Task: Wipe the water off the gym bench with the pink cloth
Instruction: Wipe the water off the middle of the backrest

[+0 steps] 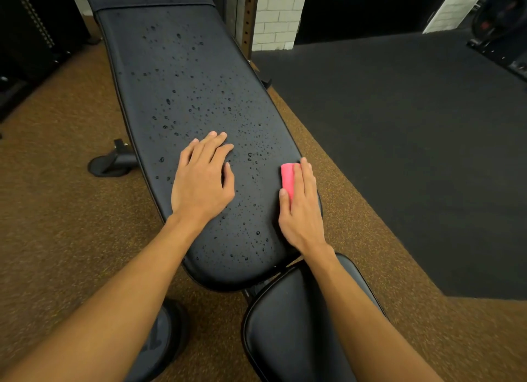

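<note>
The right hand (pixel 301 208) presses a folded pink cloth (pixel 287 180) flat under straight fingers at the right edge of the black gym bench pad (pixel 182 76); the left hand (pixel 203 179) rests open, palm down, mid-pad; water droplets (pixel 199 108) bead across the pad.

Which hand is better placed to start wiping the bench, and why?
Right: the right hand covers the cloth on the bench edge, next to the droplets; the left hand lies flat, holding nothing.
</note>
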`<state>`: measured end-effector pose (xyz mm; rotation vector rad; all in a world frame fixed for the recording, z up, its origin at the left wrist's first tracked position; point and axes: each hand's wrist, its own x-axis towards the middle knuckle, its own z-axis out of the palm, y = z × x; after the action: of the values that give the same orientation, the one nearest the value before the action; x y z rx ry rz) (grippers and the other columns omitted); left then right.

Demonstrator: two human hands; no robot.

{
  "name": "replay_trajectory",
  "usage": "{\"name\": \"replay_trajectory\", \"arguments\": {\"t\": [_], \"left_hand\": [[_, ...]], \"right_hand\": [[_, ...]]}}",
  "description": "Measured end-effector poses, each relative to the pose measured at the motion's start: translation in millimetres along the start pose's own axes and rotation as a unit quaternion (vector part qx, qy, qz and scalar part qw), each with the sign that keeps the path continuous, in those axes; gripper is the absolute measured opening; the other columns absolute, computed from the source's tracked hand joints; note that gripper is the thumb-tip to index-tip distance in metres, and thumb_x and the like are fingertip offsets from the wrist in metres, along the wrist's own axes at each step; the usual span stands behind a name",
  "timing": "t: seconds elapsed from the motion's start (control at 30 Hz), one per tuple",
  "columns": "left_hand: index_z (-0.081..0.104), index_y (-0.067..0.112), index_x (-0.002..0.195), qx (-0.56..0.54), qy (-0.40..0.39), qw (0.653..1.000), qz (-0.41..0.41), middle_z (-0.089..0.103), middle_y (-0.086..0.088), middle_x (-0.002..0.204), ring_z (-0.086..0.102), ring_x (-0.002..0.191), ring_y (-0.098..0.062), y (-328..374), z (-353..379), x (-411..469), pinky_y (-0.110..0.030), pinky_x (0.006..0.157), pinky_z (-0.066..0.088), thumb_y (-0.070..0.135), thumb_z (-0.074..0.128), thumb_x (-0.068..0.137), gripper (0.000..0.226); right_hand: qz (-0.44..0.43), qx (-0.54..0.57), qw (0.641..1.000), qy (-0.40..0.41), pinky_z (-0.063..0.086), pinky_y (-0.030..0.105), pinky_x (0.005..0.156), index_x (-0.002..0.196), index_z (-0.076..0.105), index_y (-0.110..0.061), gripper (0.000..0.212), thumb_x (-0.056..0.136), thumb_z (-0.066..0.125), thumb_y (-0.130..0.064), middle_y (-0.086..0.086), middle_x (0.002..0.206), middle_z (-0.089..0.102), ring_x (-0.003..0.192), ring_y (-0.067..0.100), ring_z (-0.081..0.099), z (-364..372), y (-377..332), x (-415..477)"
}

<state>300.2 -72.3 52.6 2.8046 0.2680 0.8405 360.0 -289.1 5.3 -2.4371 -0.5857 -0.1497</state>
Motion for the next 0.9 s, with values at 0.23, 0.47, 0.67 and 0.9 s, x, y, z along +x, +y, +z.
{"name": "replay_trajectory", "arguments": {"t": [0.23, 0.47, 0.67, 0.9], "left_hand": [[0.061, 0.013, 0.142, 0.001, 0.001, 1.0, 0.0, 0.052, -0.003, 0.158, 0.04, 0.153, -0.021, 0, 0, 0, -0.043, 0.129, 0.025, 0.024, 0.051, 0.105, 0.04], [0.062, 0.013, 0.142, -0.006, 0.002, 1.0, -0.002, 0.052, -0.003, 0.158, 0.04, 0.153, -0.021, 0, 0, 0, -0.043, 0.129, 0.025, 0.023, 0.052, 0.105, 0.04], [0.062, 0.013, 0.142, 0.002, 0.004, 1.0, -0.003, 0.052, -0.003, 0.159, 0.04, 0.154, -0.02, 1, -1, 0, -0.044, 0.129, 0.025, 0.023, 0.053, 0.104, 0.04], [0.061, 0.013, 0.142, 0.009, 0.006, 1.0, 0.001, 0.052, -0.003, 0.158, 0.041, 0.153, -0.021, 1, -1, 0, -0.044, 0.129, 0.026, 0.023, 0.053, 0.104, 0.04]], "right_hand": [[-0.074, -0.055, 0.996, 0.019, 0.0, 0.046, 0.137, 0.171, 0.009, -0.006, 0.065, 0.116, 0.041, -0.021, 0.005, 0.181, 0.001, 0.168, 0.019, -0.006, -11, 2, -9], [-0.104, -0.079, 0.991, -0.002, 0.009, 0.048, 0.136, 0.171, 0.009, -0.005, 0.067, 0.115, 0.041, -0.024, 0.009, 0.181, 0.001, 0.168, 0.021, -0.005, -6, 15, 3], [-0.088, -0.019, 0.996, -0.007, 0.002, 0.051, 0.136, 0.172, 0.007, -0.007, 0.066, 0.115, 0.037, -0.021, 0.011, 0.181, -0.004, 0.167, 0.027, -0.01, 9, -16, 1], [-0.093, -0.044, 0.995, -0.019, 0.008, 0.048, 0.136, 0.172, 0.004, -0.009, 0.064, 0.117, 0.031, -0.028, 0.006, 0.181, -0.006, 0.167, 0.021, -0.009, -2, 5, -4]]}}
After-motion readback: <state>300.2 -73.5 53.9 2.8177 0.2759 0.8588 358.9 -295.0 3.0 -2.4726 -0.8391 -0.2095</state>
